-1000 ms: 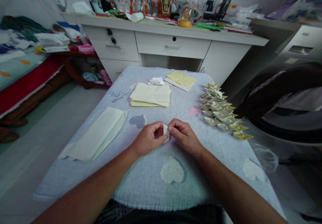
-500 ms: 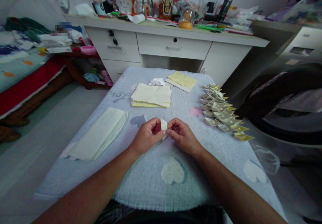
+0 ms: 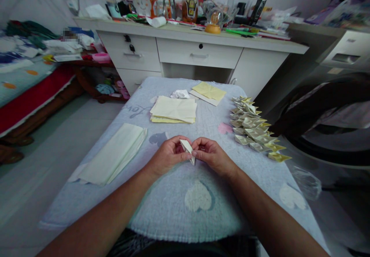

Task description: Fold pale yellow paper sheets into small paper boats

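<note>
A small folded piece of cream paper (image 3: 186, 146) is pinched between my two hands above the cloth-covered table. My left hand (image 3: 170, 151) grips its left side with thumb and fingers. From the right, my right hand (image 3: 209, 153) closes thumb and fingertips on it; part of the paper is hidden behind the fingers. Beyond my hands lies a stack of cream and yellow paper sheets (image 3: 174, 108). On the right stand rows of folded paper boats (image 3: 251, 128), several of them yellow-tipped.
A folded pale-green cloth or paper bundle (image 3: 115, 155) lies at left. Yellow and white sheets (image 3: 208, 91) and a crumpled white tissue (image 3: 180, 94) lie at the back. Beyond stands a cluttered white desk (image 3: 199, 52); a washing machine (image 3: 343, 68) stands right, a clear plastic bag (image 3: 308, 183) below.
The folded paper has turned in my fingers from nearly upright to a slant, its top end now leaning left. Both hands stay in about the same place, still holding it.
</note>
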{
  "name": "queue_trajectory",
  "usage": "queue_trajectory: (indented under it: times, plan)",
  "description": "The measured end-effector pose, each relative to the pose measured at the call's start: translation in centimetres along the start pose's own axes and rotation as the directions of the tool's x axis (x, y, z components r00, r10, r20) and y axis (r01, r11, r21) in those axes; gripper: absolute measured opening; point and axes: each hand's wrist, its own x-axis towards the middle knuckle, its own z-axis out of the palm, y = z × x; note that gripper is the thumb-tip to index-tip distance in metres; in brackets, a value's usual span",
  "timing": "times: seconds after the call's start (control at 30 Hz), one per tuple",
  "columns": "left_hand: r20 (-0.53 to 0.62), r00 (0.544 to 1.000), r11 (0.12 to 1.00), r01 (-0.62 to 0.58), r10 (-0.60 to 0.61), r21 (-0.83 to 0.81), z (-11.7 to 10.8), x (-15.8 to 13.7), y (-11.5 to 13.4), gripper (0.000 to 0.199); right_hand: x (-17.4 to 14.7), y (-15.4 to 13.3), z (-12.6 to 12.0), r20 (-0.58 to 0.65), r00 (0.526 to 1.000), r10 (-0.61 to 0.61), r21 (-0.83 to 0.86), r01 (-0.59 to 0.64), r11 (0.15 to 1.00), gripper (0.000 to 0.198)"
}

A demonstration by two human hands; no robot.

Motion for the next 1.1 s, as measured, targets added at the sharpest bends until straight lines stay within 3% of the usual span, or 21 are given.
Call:
queue_trajectory:
  times: [0.4, 0.77, 1.1]
  plan:
    - [0.071, 0.996, 0.996, 0.044, -0.049, 0.076, -0.5, 0.0, -0.7, 0.040, 0.1, 0.0, -0.3, 0.004, 0.991, 0.131, 0.011, -0.131, 0.991, 0.036]
    - [0.028, 1.000, 0.989, -0.013, 0.009, 0.147, -0.6, 0.0, -0.8, 0.039, 0.1, 0.5, -0.6, 0.012, 0.991, 0.133, 0.040, -0.134, 0.990, 0.032]
    - [0.011, 1.000, 0.996, -0.018, 0.017, 0.082, -0.4, 0.3, -0.9, 0.039, 0.3, 1.1, -0.9, 0.065, 0.993, 0.096, 0.121, -0.104, 0.987, 0.029]
